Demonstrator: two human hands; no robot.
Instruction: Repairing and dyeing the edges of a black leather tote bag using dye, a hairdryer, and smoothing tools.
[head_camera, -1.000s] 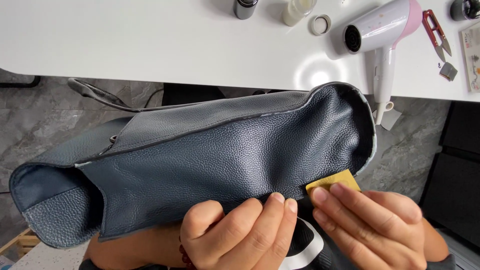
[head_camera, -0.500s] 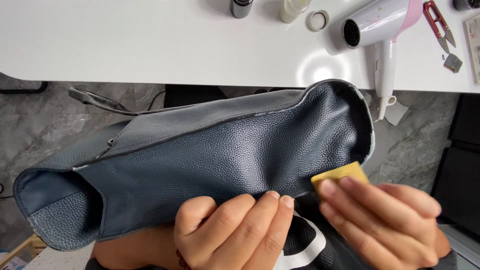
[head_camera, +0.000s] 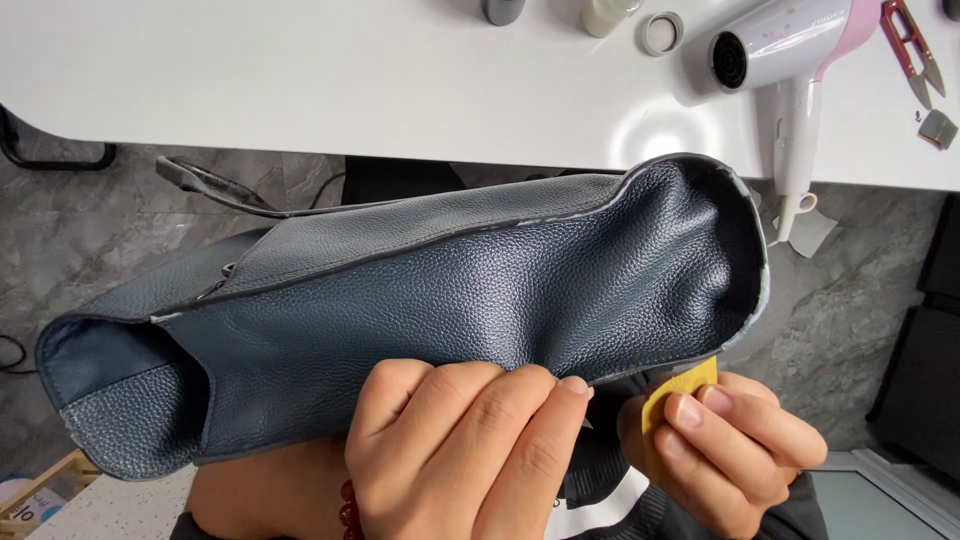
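Both hands closed: left hand (head_camera: 465, 450) grips leather bag (head_camera: 450, 300), right hand (head_camera: 725, 450) pinches yellow pad (head_camera: 678, 390).

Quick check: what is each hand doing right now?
Left hand: closed, gripping the lower edge of the dark blue pebbled-leather bag.
Right hand: closed, pinching a small yellow pad at the bag's edge.

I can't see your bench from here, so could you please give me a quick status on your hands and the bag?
Left hand gripping lower edge of dark blue leather bag. Right hand pinching small yellow piece at bag's edge. Nothing in the way.
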